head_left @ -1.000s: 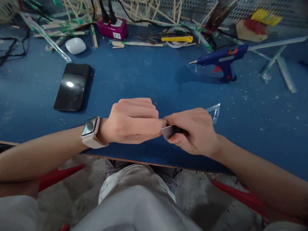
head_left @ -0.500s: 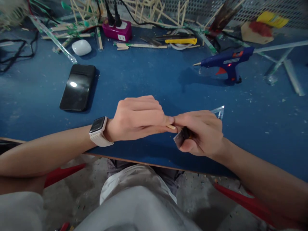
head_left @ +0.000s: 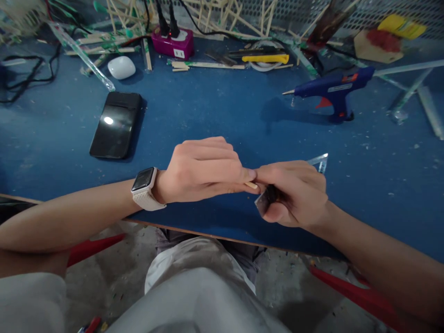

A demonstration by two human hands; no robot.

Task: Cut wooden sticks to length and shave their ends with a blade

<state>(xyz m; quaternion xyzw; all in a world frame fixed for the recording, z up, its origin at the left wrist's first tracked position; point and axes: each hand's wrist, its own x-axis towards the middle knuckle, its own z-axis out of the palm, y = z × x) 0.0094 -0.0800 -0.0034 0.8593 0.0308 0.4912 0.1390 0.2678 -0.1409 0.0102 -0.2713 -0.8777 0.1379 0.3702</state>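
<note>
Blue tabletop point(head_left: 208, 106) holds a glue gun point(head_left: 335, 90), apparently clear of both hands point(head_left: 208, 170).

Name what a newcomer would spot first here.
Probably the blue glue gun with its red trigger, standing right of centre toward the back of the blue table. Next, the bright magenta power adapter at the back, left of centre, and the glossy black phone-like slab on the left.

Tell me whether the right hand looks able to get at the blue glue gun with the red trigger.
Likely yes, after freeing itself of the dark, flat-bladed tool it grips: only bare blue tabletop and a clear plastic triangle seem to lie between the right hand and the blue glue gun.
</note>
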